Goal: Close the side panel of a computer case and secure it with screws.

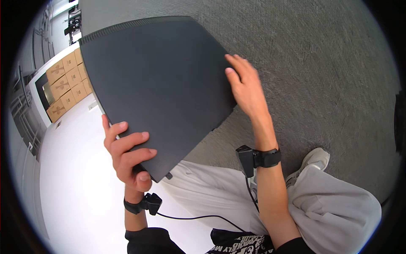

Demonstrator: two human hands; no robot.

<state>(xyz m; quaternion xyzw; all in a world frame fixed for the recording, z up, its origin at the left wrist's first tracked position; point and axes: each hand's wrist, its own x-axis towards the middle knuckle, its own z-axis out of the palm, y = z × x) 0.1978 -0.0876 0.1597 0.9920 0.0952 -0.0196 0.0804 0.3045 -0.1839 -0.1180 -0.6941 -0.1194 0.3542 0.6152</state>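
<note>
A large, flat dark grey case (163,80), resembling a computer tower, fills the middle of the head view. It is tilted, with a ribbed strip along its far edge and a small black knob at its near corner. My left hand (127,154) is closed around the near left edge, several fingers lying over the broad face; what lies under the case is hidden. At the right edge, my right hand (247,86) rests with its fingers stretched out and its thumb against the case. A black band with a small cabled device circles each wrist.
Grey carpet (321,76) spreads on the right and far side. Several stacked brown cartons (69,80) stand at the far left beside a white surface (76,169). My legs in pale trousers (334,199) are close below the case; thin black cables (190,218) run from the wrist devices.
</note>
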